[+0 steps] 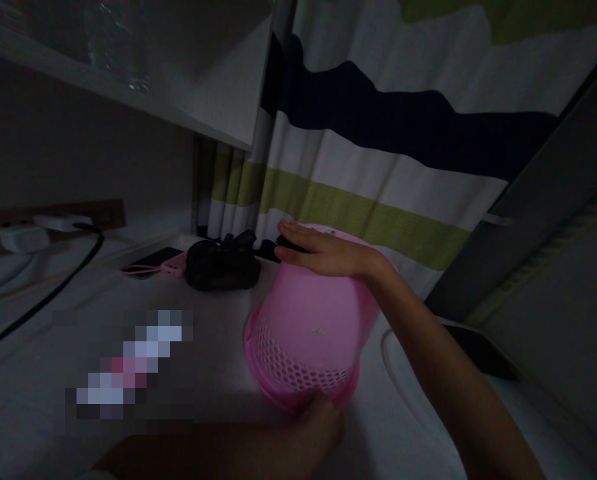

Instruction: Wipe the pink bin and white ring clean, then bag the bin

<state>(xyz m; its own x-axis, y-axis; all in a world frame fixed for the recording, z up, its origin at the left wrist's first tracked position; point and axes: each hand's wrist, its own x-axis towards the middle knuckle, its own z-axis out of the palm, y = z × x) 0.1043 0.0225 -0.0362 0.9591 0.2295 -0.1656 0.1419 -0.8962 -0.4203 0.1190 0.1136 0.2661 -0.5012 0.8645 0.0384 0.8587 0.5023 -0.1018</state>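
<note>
A pink plastic wastebasket [323, 307] stands upside down and a little tilted on the white tabletop [203, 373]. Its wider rim, with a band of mesh holes, is at the bottom. My right hand [323, 252] lies across the upturned base, fingers stretched out and flat. Low at the near side, my left hand [323, 420] is closed at the rim; its fingertips are hidden from me. Whatever is under the wastebasket cannot be seen.
Left of the wastebasket are a black bag [223, 263], a pink power bank [174, 265] and a dark phone [155, 260]. Plugged-in chargers [25, 237] trail cables. A shelf [143, 100] overhangs; a striped curtain [378, 153] hangs behind. A dark flat object [481, 350] lies right. One patch is pixelated.
</note>
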